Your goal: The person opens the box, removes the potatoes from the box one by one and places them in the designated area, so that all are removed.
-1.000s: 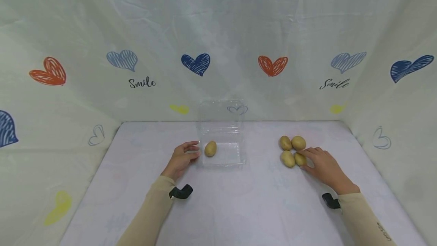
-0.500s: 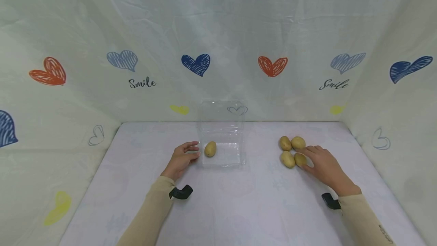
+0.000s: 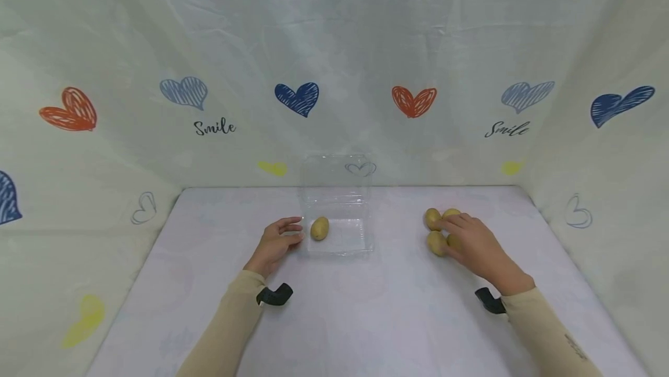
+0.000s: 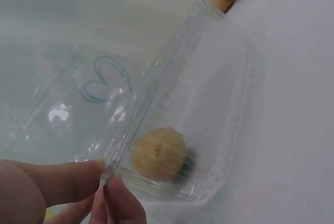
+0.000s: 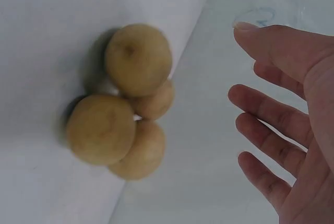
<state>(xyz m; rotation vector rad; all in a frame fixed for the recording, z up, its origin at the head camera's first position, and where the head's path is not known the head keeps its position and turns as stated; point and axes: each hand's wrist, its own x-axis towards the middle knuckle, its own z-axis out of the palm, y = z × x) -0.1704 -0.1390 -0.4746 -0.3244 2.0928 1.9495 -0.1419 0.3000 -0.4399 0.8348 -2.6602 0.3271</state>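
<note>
My left hand (image 3: 274,244) is at the left side of a clear plastic clamshell box (image 3: 347,240). In the left wrist view, its thumb and fingers pinch the box's rim near the hinge. One yellowish potato (image 3: 319,229) lies inside the box, at the left. Over to the right, my right hand (image 3: 481,252) hovers above a tight cluster of several potatoes (image 3: 436,243), partly hiding those on the right. The right wrist view shows its fingers spread and holding nothing, apart from the potatoes (image 5: 138,59).
The box's transparent lid (image 3: 331,171) stands raised at the back, against the white wall sheet (image 3: 355,46) printed with hearts. A pale cloth covers the table (image 3: 366,313) between the box and the cluster.
My right hand has shifted left over the cluster, off the near-right potato its fingers were around. The left hand stays at the box. The head view has turned slightly.
</note>
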